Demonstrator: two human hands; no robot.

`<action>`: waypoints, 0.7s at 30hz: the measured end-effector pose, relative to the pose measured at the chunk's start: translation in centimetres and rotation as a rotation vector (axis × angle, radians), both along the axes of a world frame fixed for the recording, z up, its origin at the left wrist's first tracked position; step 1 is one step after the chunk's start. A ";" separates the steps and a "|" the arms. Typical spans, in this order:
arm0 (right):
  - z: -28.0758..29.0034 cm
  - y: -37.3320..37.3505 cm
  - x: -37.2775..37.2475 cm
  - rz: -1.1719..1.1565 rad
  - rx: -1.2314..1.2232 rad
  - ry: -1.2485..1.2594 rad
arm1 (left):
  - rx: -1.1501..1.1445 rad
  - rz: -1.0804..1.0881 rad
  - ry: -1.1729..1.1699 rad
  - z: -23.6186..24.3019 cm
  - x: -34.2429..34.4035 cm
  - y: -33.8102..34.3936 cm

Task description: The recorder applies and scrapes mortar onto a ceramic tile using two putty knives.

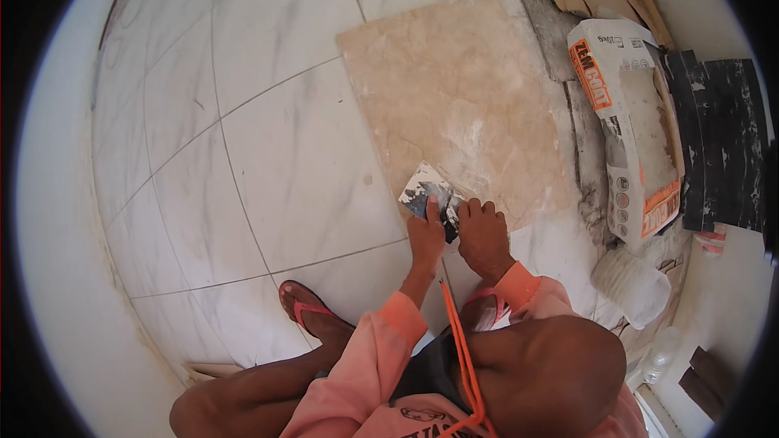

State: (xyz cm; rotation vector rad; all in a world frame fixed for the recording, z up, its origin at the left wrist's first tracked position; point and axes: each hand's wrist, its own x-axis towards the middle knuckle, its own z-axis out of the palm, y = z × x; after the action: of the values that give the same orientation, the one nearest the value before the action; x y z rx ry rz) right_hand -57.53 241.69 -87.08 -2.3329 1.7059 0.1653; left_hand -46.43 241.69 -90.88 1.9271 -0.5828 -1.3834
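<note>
A putty scraper [423,186] with a flat metal blade smeared with white residue lies over the lower left part of a beige, mottled tile or board [442,81]. My left hand [426,235] grips it, thumb pressed on the blade. My right hand [483,239] has curled fingers around its dark lower part, beside my left hand. A white smear shows on the beige surface above my hands, which rests on white veined floor tiles [284,162].
At the right stand an opened white-and-orange sack [621,162], black strips [722,146], torn cardboard [608,0], a milky plastic bag [629,284] and a clear bottle [661,353] beside the wall. A white wall [57,219] curves along the left. My sandalled feet and bent legs are below.
</note>
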 end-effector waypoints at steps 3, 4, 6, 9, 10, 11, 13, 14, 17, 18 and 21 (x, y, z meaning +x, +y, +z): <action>0.5 0.0 -0.2 0.006 -0.026 -0.025 | -0.026 -0.027 -0.063 -0.6 0.0 -0.3; 0.3 -0.3 -0.5 0.002 -0.022 -0.018 | -0.057 -0.034 -0.072 -0.4 -0.3 -0.5; 0.3 -1.0 -0.4 -0.002 0.051 -0.029 | 0.029 -0.066 -0.020 0.1 -0.4 0.0; 0.5 0.2 0.3 0.015 0.022 -0.007 | -0.008 0.027 -0.034 0.0 -0.6 -0.1; 0.8 0.6 0.4 0.023 0.005 -0.004 | -0.018 -0.003 -0.050 -0.3 -0.5 -0.2; 0.4 0.1 0.1 0.017 -0.003 -0.030 | -0.028 -0.034 -0.066 -0.6 -0.4 -0.1; -0.2 -0.8 0.2 -0.001 -0.011 -0.012 | 0.002 -0.021 -0.035 -0.9 -0.6 -0.1; -0.3 -1.0 0.3 -0.014 -0.018 0.003 | 0.034 -0.003 -0.008 -1.0 -0.7 -0.1; 0.2 0.9 1.0 0.020 -0.028 -0.027 | -0.125 0.035 -0.070 -1.1 -0.3 0.1; 0.2 0.6 0.5 0.020 -0.022 -0.024 | -0.119 0.035 -0.067 -1.2 -0.4 0.2; 0.1 -1.5 -0.4 0.001 0.017 0.022 | -0.009 -0.039 -0.050 -0.8 -0.6 -0.1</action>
State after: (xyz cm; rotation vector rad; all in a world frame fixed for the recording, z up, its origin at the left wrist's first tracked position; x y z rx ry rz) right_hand -57.95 240.19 -86.98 -2.3281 1.7062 0.2058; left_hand -47.06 241.59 -91.68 1.9575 -0.6532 -1.3576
